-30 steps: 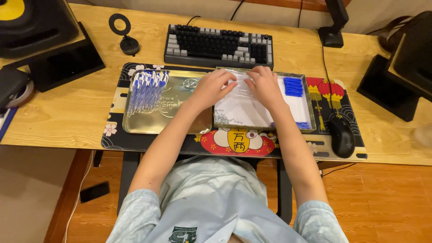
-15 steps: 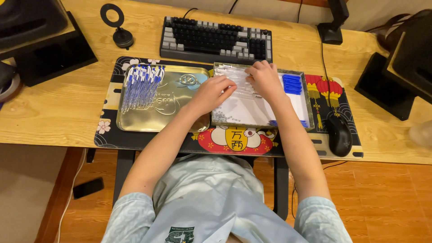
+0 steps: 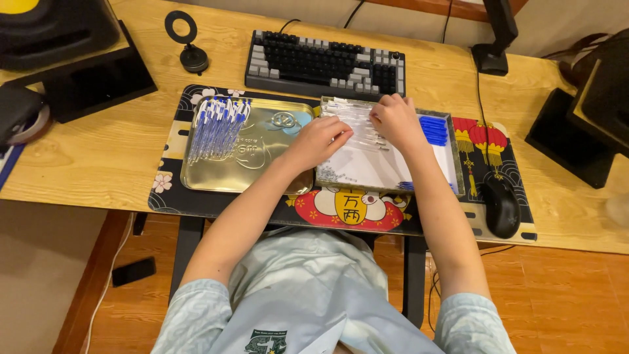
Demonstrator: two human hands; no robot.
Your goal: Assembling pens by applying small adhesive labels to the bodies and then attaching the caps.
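Both hands are working over the shallow tray [image 3: 455, 164] at the middle of the frame. The left hand [image 3: 321, 139] is resting its curled fingers on the clear pen parts [image 3: 363, 131] there; the right hand [image 3: 395, 119] is pinching at them, grip unclear. Finished blue pens [image 3: 219, 126] are lying on the gold tray [image 3: 262, 167], left of centre on the desk [image 3: 85, 157].

Both hands held together at the frame's centre, arms bare below short sleeves.

The left hand [image 3: 319, 139] is seen just left of centre, palm down, its fingers bent and aimed right. The right hand [image 3: 395, 120] is placed slightly higher and to the right, knuckles up, fingers curled down; the fingertips of both are nearly met. Both forearms are stretched up from the lower frame, converging toward the wrists, elbows spread apart.
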